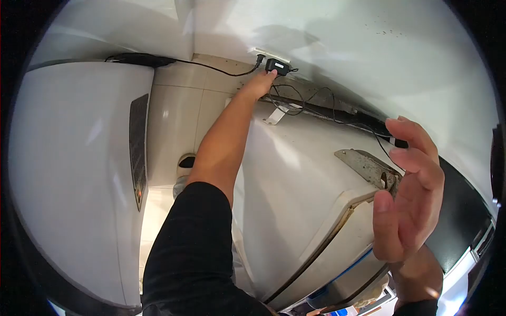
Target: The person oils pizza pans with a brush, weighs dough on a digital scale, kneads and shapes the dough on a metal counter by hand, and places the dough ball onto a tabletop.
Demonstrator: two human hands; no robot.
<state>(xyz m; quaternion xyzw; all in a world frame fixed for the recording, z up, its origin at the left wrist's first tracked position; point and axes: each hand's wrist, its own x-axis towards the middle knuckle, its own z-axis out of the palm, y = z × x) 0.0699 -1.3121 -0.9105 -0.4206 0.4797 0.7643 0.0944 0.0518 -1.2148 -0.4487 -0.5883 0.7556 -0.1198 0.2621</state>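
My left hand (260,85) reaches far forward to the wall, its thumb against a black power adapter (277,66) that sits at the white wall socket (269,54). The other fingers are mostly hidden, but they appear closed on the adapter. Beside it, a black plug (260,59) is in the same socket, its cord running left. A thin black cable (303,100) hangs in loops below the adapter. Raised at the right, my right hand (414,195) is empty, with fingers curved and apart.
Between the wall and my arms stands a white fridge (284,174) with a worn metal hinge (369,167) on top. To the left is a large white appliance (79,174) with a dark vent grille (138,142). A tiled floor (174,113) shows in the gap, with a foot on it.
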